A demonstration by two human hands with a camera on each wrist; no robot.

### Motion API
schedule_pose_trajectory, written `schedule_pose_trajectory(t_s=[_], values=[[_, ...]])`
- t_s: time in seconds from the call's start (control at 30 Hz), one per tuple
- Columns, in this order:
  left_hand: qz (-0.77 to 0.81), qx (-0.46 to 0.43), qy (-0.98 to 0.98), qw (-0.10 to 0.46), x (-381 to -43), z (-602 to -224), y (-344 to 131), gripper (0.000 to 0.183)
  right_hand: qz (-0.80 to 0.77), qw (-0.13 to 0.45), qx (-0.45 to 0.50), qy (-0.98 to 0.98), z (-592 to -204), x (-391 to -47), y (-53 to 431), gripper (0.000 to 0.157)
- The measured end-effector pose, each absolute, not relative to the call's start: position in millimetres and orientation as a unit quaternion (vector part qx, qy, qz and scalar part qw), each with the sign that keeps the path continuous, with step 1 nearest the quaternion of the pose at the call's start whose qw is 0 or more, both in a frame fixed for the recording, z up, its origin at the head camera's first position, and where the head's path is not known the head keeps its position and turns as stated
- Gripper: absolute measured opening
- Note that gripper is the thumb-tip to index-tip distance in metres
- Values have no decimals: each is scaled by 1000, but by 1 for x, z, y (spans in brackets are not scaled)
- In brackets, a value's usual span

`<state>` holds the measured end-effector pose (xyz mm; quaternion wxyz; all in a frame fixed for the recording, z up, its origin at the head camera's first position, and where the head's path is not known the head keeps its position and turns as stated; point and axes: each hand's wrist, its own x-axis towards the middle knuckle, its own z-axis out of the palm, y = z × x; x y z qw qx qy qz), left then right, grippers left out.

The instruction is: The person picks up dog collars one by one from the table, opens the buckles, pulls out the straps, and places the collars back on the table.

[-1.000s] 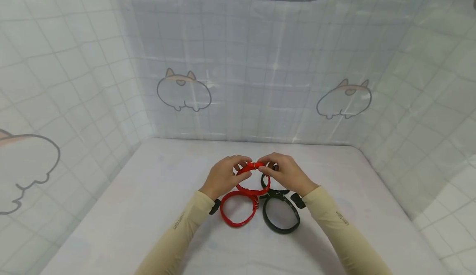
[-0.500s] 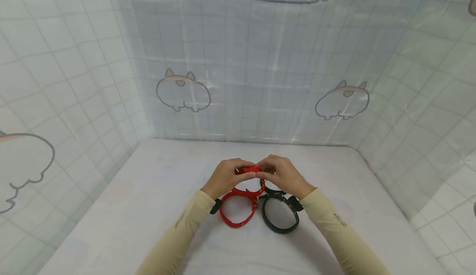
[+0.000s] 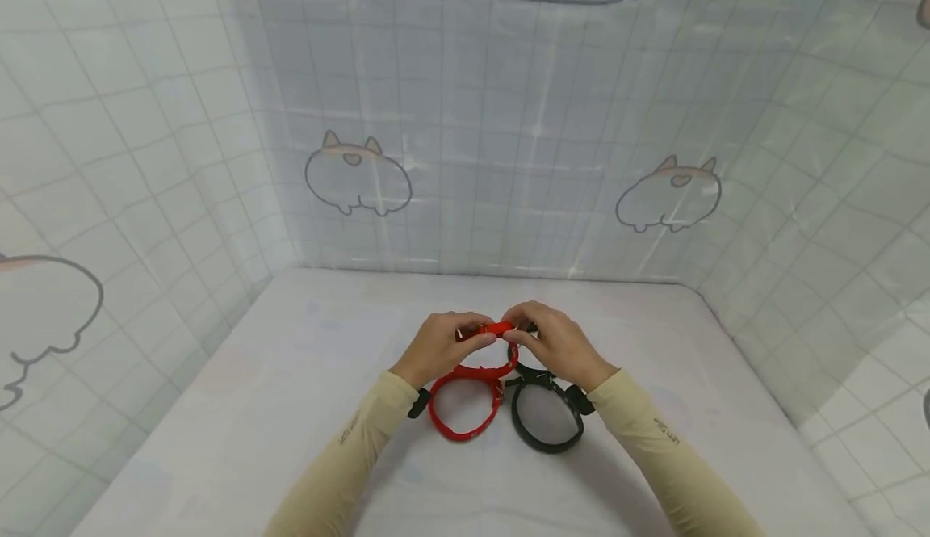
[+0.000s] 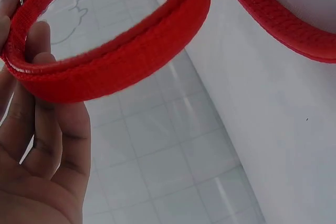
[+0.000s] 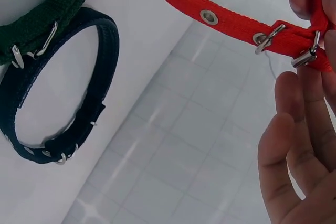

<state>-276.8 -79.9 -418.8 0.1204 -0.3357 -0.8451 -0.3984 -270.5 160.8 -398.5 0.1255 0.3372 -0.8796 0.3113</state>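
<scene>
Both hands hold a red buckle collar by its far side, tilted up from the table. My left hand pinches it between thumb and fingers at the left. At the right, my right hand pinches the band beside it. The right wrist view shows its metal buckle at the fingertips, with the strap running through and eyelets along it. A second red collar lies nearer the person, close below the held one. Fingers hide part of the held strap.
A dark green collar lies on the white table right of the second red one. Behind it a navy collar lies partly under the right hand. Sheets with a grid and dog drawings wall the table's back and sides.
The held red collar has shifted slightly left and its near side lower. The hands drew together half a second ago and now stand a little apart again. The other collars stay put.
</scene>
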Motion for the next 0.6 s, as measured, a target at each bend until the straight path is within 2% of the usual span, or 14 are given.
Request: schedule_pose_trajectory(t_s=[0.33, 0.6], values=[[-377, -333, -852, 144, -276, -419, -79, 27, 323, 88, 318, -887, -397, -270, 161, 25], [-359, -349, -855, 136, -276, -421, -75, 27, 270, 131, 341, -891, -390, -269, 165, 15]])
